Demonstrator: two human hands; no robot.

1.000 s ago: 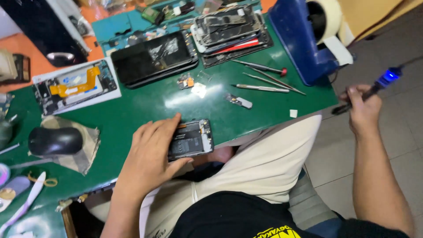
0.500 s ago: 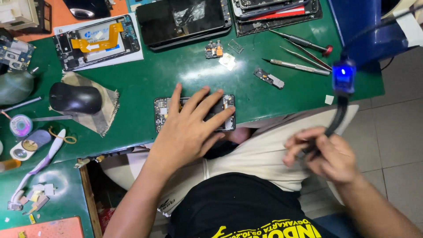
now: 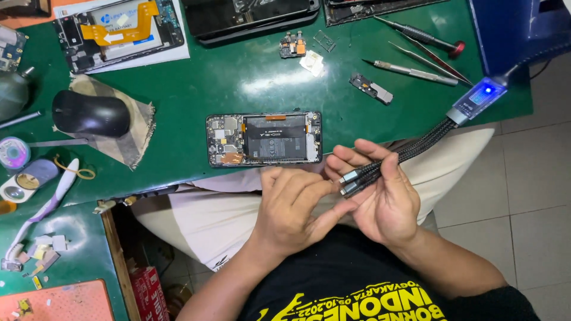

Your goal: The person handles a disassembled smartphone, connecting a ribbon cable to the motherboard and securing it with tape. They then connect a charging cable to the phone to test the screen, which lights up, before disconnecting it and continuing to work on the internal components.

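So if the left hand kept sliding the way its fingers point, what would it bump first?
The left hand points toward the cable plugs held in the right hand; it would likely meet those first, though depth is unclear.

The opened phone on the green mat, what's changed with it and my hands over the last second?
The left hand lifted off the phone and came back toward the lap, next to the right hand. The right hand swung in from far out on the right, bringing the braided cable; its plug ends now lie across that hand's fingers. The phone stays on the mat, open side up; mouse and tools unmoved.
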